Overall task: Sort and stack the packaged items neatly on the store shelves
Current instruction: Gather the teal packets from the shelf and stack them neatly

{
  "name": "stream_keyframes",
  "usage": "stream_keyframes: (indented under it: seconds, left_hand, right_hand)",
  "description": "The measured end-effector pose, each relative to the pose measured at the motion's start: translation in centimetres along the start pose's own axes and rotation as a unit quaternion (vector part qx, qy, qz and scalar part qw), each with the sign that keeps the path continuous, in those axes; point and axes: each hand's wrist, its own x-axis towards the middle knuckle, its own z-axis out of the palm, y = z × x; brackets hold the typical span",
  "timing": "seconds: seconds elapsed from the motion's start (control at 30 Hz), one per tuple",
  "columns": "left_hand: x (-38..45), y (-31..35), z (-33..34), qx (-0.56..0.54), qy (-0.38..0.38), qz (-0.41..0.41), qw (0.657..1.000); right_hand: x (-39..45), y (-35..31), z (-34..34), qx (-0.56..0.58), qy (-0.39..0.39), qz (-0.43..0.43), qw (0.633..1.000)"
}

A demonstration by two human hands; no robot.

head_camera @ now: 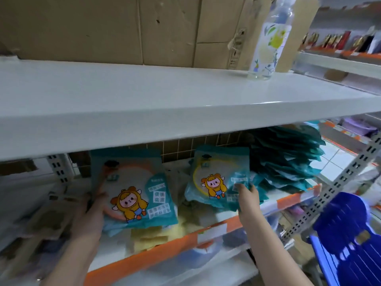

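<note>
White metal shelf board (165,104), broad, glossy, running across the view. Flattened brown cardboard sheets (144,27) standing behind it. White slotted steel upright (338,182), slanting at right; a second upright (59,170) at left. Brown square-tiled wall (185,149) behind the lower level. Pale tiled floor (334,159) beyond. Blue slatted plastic chair (350,234), lower right. Distant white shelving with orange edging (340,52), upper right.

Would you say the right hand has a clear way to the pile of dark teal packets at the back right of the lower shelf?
Probably yes. The right hand is pinching the cartoon packet, directly beside the dark teal pile, with nothing between them, though it would need to let go of that packet first.
</note>
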Motion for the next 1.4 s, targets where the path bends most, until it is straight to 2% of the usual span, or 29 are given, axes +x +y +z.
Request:
stream_keyframes:
  seconds: [0.13,0.23,0.33,0.43,0.47,0.5,0.6,0.7,0.77,0.83,0.9,1.0,1.03,1.1,1.17,1.2,1.27,1.33,1.4]
  left_hand:
    - [-2.4,0.0,4.7,-0.029,0.021,0.002,0.999]
    - [-3.3,-0.7,8.2,-0.029,-0.009,-0.027,0.999]
    - [-4.7,-1.1,11.4,-0.005,-0.002,-0.049,0.999]
    - [-6.8,-0.6,15.0,-0.01,-0.018,-0.02,1.0]
    - [-7.4,-0.3,16.3,-0.01,-0.034,-0.016,0.999]
    - [-7.9,0.1,17.6,-0.006,-0.047,-0.017,0.999]
    - [-7.5,-0.2,21.2,0.011,-0.076,0.012,0.997]
    - [-7.0,0.1,24.3,0.034,-0.12,0.035,0.992]
    - [-6.7,0.0,26.3,0.063,-0.135,0.047,0.988]
    - [-6.1,-0.5,28.1,0.094,-0.148,0.039,0.984]
    - [-4.7,-1.7,29.2,0.17,-0.152,0.054,0.972]
    - [-4.7,-2.8,29.8,0.363,-0.144,0.125,0.912]
    - [-4.9,-2.9,29.9,0.391,-0.156,0.14,0.896]
    - [-5.5,-2.9,29.9,0.389,-0.204,0.138,0.888]
    - [-5.9,-3.0,29.4,0.428,-0.215,0.158,0.863]
    - [-5.8,-3.2,29.1,0.46,-0.205,0.18,0.845]
    - [-5.7,-3.0,28.0,0.487,-0.188,0.195,0.831]
    - [-5.8,-2.5,26.5,0.472,-0.186,0.187,0.841]
    - [-5.8,-1.5,24.6,0.442,-0.18,0.201,0.855]
  right_hand:
    - [5.2,-3.1,-0.4,-0.083,-0.035,-0.057,0.994]
    - [7.9,-4.8,-0.8,-0.204,-0.049,-0.156,0.965]
    - [10.3,-4.8,-1.5,-0.351,-0.073,-0.263,0.896]
    - [12.6,-4.2,-2.2,-0.54,-0.103,-0.305,0.778]
    - [13.2,-4.1,-2.5,-0.571,-0.109,-0.313,0.751]
    - [13.6,-4.1,-2.8,-0.576,-0.12,-0.321,0.742]
    - [15.1,-4.4,-3.5,-0.507,-0.171,-0.311,0.785]
    - [15.4,-5.1,-4.1,-0.462,-0.205,-0.25,0.826]
    - [15.4,-5.8,-4.6,-0.365,-0.22,-0.206,0.881]
    - [15.7,-6.2,-5.0,-0.3,-0.244,-0.19,0.902]
    - [15.7,-6.1,-5.1,-0.337,-0.261,-0.207,0.88]
    - [16.3,-4.8,-4.8,-0.451,-0.244,-0.272,0.814]
    - [16.5,-4.3,-4.6,-0.474,-0.239,-0.287,0.798]
    - [16.4,-3.7,-4.1,-0.522,-0.222,-0.336,0.752]
    - [15.9,-3.5,-3.7,-0.564,-0.197,-0.365,0.714]
    - [15.4,-3.6,-3.6,-0.578,-0.187,-0.367,0.704]
    - [14.5,-3.8,-3.4,-0.59,-0.17,-0.372,0.696]
    - [13.5,-4.2,-3.0,-0.582,-0.167,-0.373,0.703]
    - [12.0,-4.7,-2.3,-0.535,-0.176,-0.382,0.732]
